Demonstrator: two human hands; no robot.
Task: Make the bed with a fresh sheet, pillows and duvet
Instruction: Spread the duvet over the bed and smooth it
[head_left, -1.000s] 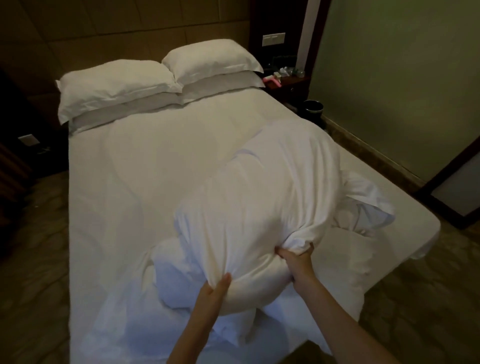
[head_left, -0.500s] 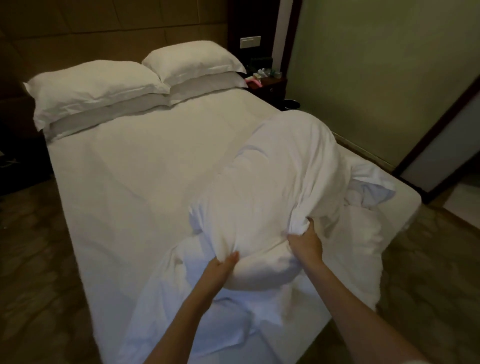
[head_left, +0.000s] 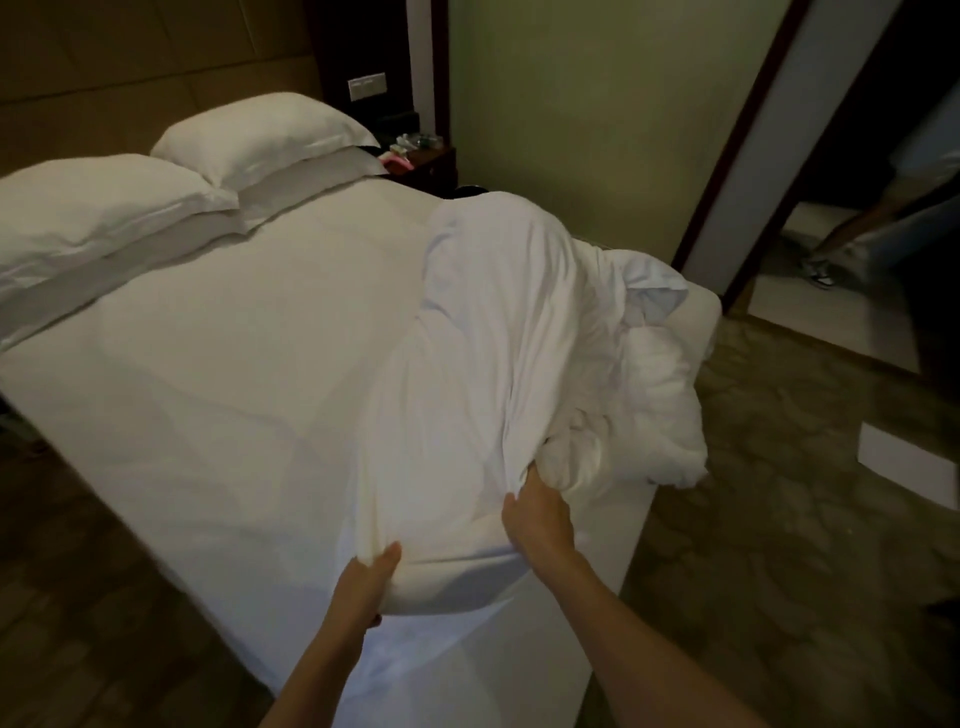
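Gripping the duvet (head_left: 498, 332), both hands worked at the bed's foot: left hand (head_left: 363, 582) curled round its near bottom edge, right hand (head_left: 537, 514) bunching a fold higher up. Duvet lay heaped on the sheet's (head_left: 218, 364) right half, spilling over the foot. Versus half a second before, view swung right and the bundle spread lower, flatter. Pillows (head_left: 156, 182) stacked at the head. Fingertips buried in fabric; doorway figure blurred.

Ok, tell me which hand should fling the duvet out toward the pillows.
Probably the left hand: it grips the duvet at its near edge facing the bare sheet. The right hand grips amid the bunched folds.
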